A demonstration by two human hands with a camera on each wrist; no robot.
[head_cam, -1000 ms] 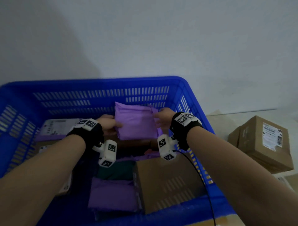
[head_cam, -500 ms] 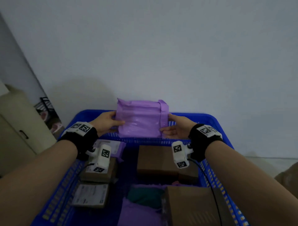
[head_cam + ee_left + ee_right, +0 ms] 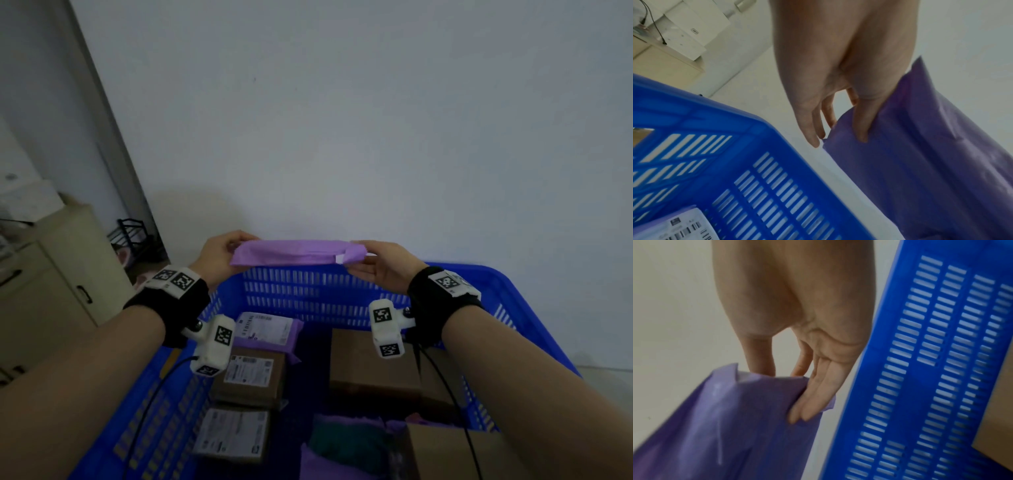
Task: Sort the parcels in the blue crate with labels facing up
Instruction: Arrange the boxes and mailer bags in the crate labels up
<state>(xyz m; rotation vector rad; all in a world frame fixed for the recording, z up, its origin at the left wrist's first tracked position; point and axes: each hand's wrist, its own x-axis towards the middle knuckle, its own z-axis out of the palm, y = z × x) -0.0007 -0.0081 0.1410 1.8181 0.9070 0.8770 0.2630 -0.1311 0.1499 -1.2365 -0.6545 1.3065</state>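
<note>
Head view: left hand (image 3: pixel 219 260) and right hand (image 3: pixel 383 270) pinch purple parcel (image 3: pixel 294 253) above blue crate (image 3: pixel 308 294) — three labelled parcels (image 3: pixel 250 371) face up, plain ones remain.

A purple parcel (image 3: pixel 294 253) is held flat above the far wall of the blue crate (image 3: pixel 308 294). Inside the crate lie brown boxes (image 3: pixel 373 359) and labelled parcels (image 3: pixel 250 368).

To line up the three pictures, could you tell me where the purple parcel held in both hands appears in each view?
Head: purple parcel in the centre, held edge-on above the crate's far wall.
Left wrist: lower right.
Right wrist: lower left.
Shared landmark: the blue crate with its slotted wall.
</note>
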